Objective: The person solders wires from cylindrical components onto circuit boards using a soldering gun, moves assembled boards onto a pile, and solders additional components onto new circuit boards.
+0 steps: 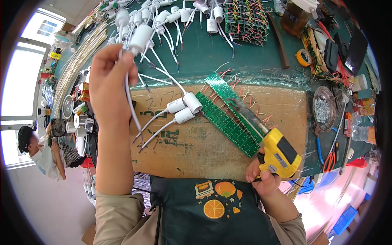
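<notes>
Left hand [107,79] holding one capacitor [139,38], three lying [184,107]

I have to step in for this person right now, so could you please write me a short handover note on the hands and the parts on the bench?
Left hand: raised over the bench, closed on a white capacitor by its leads.
Right hand: gripping the yellow soldering gun, its tip lying over the green circuit board strips.
Parts: three white capacitors with leads lie on the cardboard sheet beside the strips; many more sit in a pile at the far side.
Done: cannot tell whether any joints are soldered.
Left: the held capacitor is not yet at the boards.
</notes>
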Demonstrator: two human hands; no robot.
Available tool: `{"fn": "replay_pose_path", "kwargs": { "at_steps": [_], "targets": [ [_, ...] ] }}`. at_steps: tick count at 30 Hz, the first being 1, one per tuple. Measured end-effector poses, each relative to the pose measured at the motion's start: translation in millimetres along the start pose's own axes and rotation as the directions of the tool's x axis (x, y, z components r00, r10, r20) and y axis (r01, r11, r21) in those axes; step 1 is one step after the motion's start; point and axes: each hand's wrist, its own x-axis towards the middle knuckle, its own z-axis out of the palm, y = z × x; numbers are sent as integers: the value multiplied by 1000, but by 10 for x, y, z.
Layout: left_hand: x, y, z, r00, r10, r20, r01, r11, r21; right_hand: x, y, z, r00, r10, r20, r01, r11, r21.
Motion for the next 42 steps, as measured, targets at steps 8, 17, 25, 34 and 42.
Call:
{"fn": "replay_pose_path", "kwargs": {
  "at_steps": [8,17,25,34,42],
  "targets": [
    [-1164,-67,-552,742,-75,666,-46,986,162,12,-37,67,991,-55,-124,56,998,6],
    [-1342,-73,-560,454,-400,796,-338,749,569,53,-72,92,996,-32,-84,31,999,-22],
    [-1341,-289,82,733,-164,660,-384,700,602,47,-79,113,996,-3,-89,1,1000,-18],
    [-1258,-446,193,703,38,710,-593,582,556,16,-64,77,998,15,-64,-11,998,55],
    [-1300,-649,202,766,235,598,-616,535,578,10,-98,111,994,84,-70,-89,994,-66]
  ]
}}
